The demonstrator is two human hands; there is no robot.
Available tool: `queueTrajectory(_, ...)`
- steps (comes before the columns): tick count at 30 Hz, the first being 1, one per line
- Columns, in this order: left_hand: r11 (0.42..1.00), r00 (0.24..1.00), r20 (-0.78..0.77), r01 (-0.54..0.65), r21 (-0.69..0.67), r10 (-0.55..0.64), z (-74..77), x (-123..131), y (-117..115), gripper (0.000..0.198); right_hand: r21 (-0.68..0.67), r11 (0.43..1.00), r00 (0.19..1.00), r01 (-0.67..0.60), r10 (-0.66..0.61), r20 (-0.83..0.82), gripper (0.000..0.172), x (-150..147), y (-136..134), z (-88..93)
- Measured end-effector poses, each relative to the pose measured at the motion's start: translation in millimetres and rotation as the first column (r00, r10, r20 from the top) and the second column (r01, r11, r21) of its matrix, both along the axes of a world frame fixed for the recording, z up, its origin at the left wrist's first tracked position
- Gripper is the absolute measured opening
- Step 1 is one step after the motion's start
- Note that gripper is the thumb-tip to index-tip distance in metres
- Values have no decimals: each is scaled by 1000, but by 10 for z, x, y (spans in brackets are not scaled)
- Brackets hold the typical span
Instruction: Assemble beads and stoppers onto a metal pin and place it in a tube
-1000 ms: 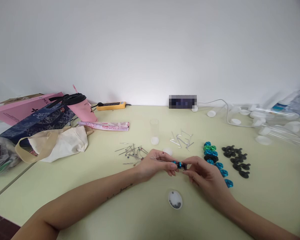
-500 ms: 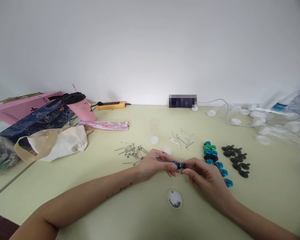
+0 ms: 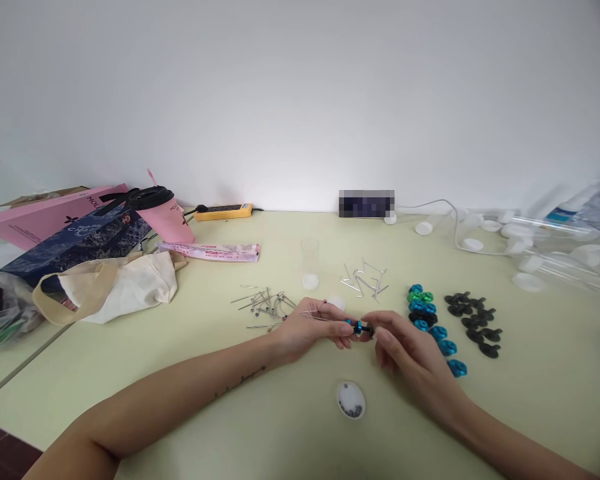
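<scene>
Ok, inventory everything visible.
Packages: several, mixed, left
Tote: 1, cream, left
Cup: 1, pink, left
Packet: 1, pink, left
Power strip: 1, yellow, back
Block: 1, dark, back
Cord: 1, white, right
Container: 1, clear, centre
Caps: several, white, mostly right
Tubes: several, clear, right
Pins: many, silver, centre
Rods: several, silver, centre
Knobs: about 10, mostly blue, right
Discs: about 10, black, right
Dish: 1, white, front
Part: 1, blue, black, centre
Wire: count unclear, silver, centre
Table: 1, green, beneath
Left hand: 1, holding part and wire
Right hand: 1, at part

There are two hands [image 3: 300, 333], two green knobs [image 3: 427, 297], one pink cup [image 3: 166, 220].
</scene>
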State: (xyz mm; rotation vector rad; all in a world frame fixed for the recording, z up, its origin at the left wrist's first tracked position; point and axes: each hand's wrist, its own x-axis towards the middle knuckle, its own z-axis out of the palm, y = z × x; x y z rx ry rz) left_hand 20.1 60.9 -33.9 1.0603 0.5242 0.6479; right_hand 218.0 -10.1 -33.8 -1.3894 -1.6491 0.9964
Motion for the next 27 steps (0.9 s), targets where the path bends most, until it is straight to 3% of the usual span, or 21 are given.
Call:
queueTrajectory(5,1000,1000,-8,10,3,-9,11,3,-2,19,-34,999,998,-39,40,46,31,10,2,5)
queueTrajectory(15,1000,999,-34,-6,0,6,3,0,3,23,64,998,998,21,-25,54,16,6,-1,-37)
queueTrajectory(23,1000,999,-30,21,-6,-21,9,5,-3,23,11,1000,995,-27,26,97,29,13,3,16)
queueTrajectory(27,1000,999,-47,-2,0,2,6,8,-1,25,4,1000,995,-14,14,97,25,5,10,9)
